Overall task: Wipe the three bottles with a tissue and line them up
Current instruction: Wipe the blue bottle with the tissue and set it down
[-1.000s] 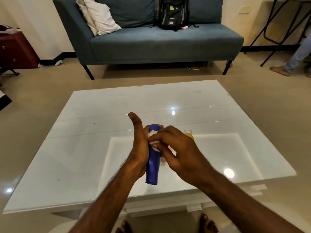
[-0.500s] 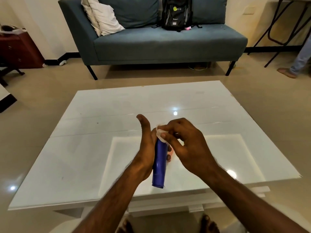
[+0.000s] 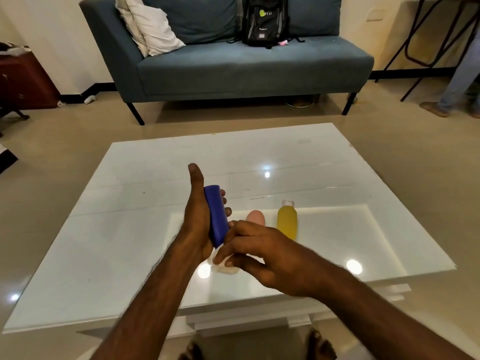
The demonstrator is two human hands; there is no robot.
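Observation:
My left hand (image 3: pixel 197 224) grips a blue bottle (image 3: pixel 216 214) held above the white glass table (image 3: pixel 324 162), thumb pointing up. My right hand (image 3: pixel 262 250) pinches a white tissue (image 3: pixel 220 263) against the bottle's lower end. A pink bottle (image 3: pixel 255 216) stands just behind my right hand, partly hidden by it. To its right, a yellow bottle (image 3: pixel 286 222) with a pale cap stands upright on the table.
A blue sofa (image 3: pixel 233 63) with white pillows (image 3: pixel 150 27) and a black backpack (image 3: pixel 265 20) stands beyond the table. A person's leg (image 3: pixel 459 74) and a folding table frame are at the far right. My bare feet show below the table's near edge.
My right hand slid the tissue from the top of the blue bottle down to its lower end. The pink and yellow bottles, hidden before, now show behind my right hand.

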